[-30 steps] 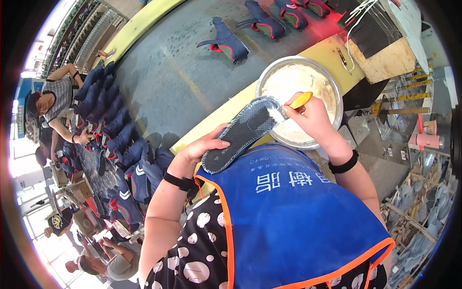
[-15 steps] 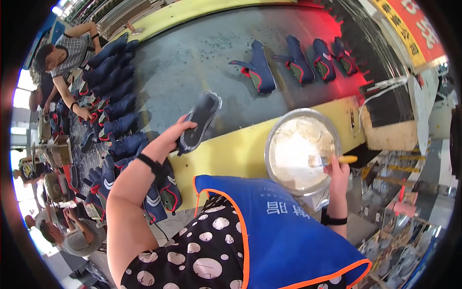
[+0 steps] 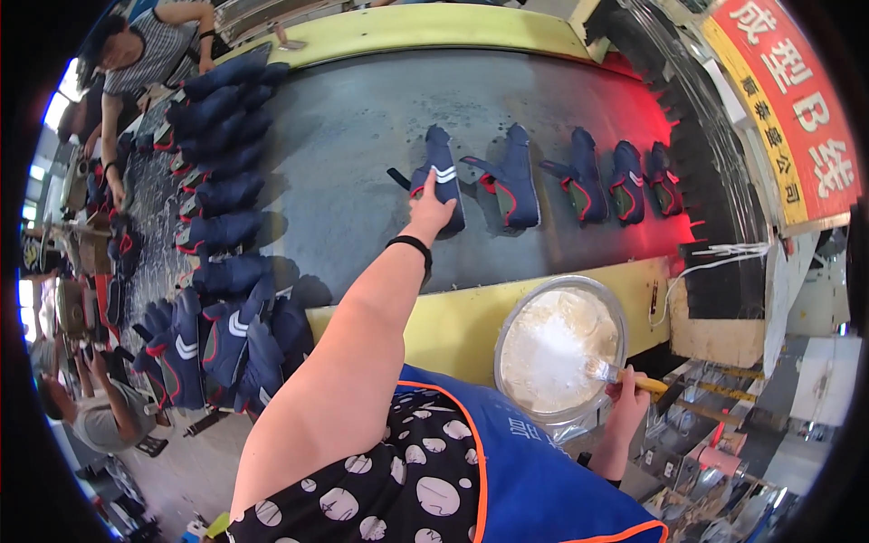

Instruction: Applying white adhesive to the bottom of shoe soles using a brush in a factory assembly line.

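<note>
My left hand (image 3: 431, 210) reaches out over the dark conveyor belt (image 3: 344, 136). Its fingers are closed round the near end of a navy shoe (image 3: 444, 161) with white stripes and a dark strap sticking out to the left. The shoe rests on its sole on the belt, and part of it is hidden by the hand. In my right hand (image 3: 627, 396) is a paintbrush (image 3: 641, 381) with a yellow handle, gripped at the right rim of a round metal bowl (image 3: 501, 326). The brush's bristles touch the whitish paste (image 3: 552, 348) in the bowl.
Several more navy shoes (image 3: 518, 185) with red trim stand in a row toward a red-lit opening (image 3: 665, 118). Others crowd a rack (image 3: 145, 226) on the left, where a co-worker (image 3: 145, 45) reaches in. A yellow ledge (image 3: 434, 326) edges the belt.
My left hand has carried the shoe forward and turned it from sole-up to standing on the belt. My right hand stays at the bowl with the brush. The view has shifted.
</note>
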Available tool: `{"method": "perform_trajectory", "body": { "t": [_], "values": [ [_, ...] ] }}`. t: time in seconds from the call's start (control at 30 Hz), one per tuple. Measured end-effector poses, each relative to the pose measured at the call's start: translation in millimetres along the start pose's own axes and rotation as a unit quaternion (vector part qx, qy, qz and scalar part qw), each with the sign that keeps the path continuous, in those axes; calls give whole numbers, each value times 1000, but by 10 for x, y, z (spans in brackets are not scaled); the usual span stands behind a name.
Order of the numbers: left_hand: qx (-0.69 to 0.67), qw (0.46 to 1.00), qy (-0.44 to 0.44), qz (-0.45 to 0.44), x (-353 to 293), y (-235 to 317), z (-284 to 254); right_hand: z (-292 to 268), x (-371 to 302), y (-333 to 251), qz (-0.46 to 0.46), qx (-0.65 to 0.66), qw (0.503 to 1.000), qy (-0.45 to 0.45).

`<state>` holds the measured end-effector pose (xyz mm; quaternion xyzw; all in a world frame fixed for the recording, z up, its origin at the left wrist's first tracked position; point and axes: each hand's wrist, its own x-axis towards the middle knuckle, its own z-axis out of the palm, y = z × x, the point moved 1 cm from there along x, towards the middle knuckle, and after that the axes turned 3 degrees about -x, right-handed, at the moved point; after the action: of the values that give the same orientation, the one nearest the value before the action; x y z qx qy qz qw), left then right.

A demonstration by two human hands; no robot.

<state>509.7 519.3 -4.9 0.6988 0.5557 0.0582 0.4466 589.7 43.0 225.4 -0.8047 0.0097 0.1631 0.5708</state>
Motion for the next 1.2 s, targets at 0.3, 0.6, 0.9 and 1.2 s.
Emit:
{"method": "perform_trajectory", "body": {
  "t": [0.3,0.6,0.9,1.2],
  "values": [
    [-77,993,85,-27,-101,-615,-1090,40,276,61,6,1,1000,-4],
    [-61,873,483,36,251,-1357,-4033,593,357,-101,-35,-13,999,-21],
    [-405,828,380,78,1078,-1291,-5280,960,-47,-350,-57,-83,995,27],
    [-240,880,404,-67,819,-1383,-5465,941,-116,-375,-74,-79,994,7]
  ]
}}
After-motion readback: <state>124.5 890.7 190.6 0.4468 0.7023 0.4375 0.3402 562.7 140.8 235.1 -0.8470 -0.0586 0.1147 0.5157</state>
